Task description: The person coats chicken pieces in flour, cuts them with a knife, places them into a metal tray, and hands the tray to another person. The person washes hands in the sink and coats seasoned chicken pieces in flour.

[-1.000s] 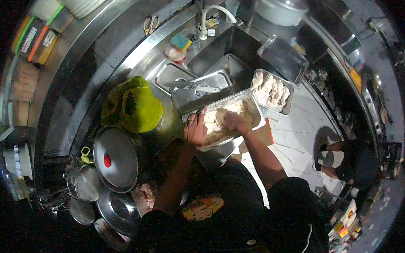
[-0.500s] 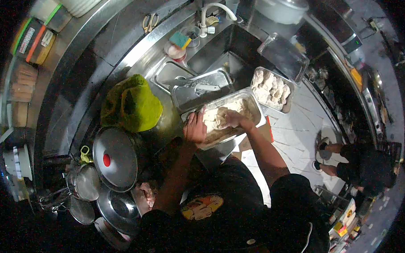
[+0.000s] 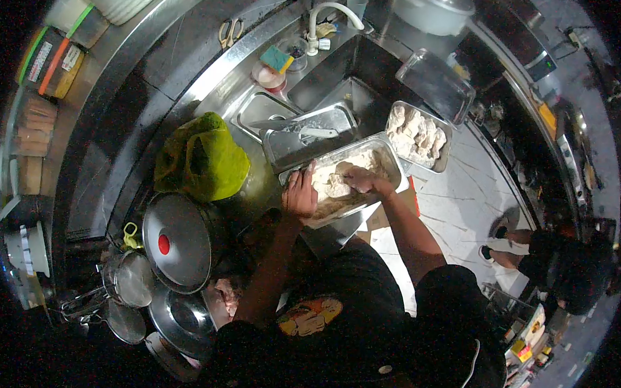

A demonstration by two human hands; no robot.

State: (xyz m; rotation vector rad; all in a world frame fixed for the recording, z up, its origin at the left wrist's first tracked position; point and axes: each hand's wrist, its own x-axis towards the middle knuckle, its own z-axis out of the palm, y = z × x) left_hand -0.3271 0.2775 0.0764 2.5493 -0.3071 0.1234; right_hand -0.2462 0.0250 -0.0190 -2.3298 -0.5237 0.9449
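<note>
A deep metal tray (image 3: 394, 156) holds white flour (image 3: 363, 158) and lies at a slant in front of the sink. My left hand (image 3: 300, 193) rests against its left end, fingers stretched out and slightly apart. Inside the tray, my right hand (image 3: 367, 182) is closed at a flour-coated piece (image 3: 338, 186), with its fingertips partly hidden in the flour. Just beyond the tray's right end, a second metal tray (image 3: 431, 167) holds several flour-coated chunks (image 3: 416, 136) that look like meat.
A knife (image 3: 319, 133) lies across a metal tray (image 3: 284, 155) by the sink (image 3: 380, 66). Left are a yellow-green cloth (image 3: 206, 159) and a pan (image 3: 179, 244). Raw meat (image 3: 225, 297) sits near my left arm. Another person (image 3: 561, 264) stands at the right.
My right hand has shifted slightly within the flour, and the coated piece beside it shows more. My left hand stays in place. The other person's legs have moved.
</note>
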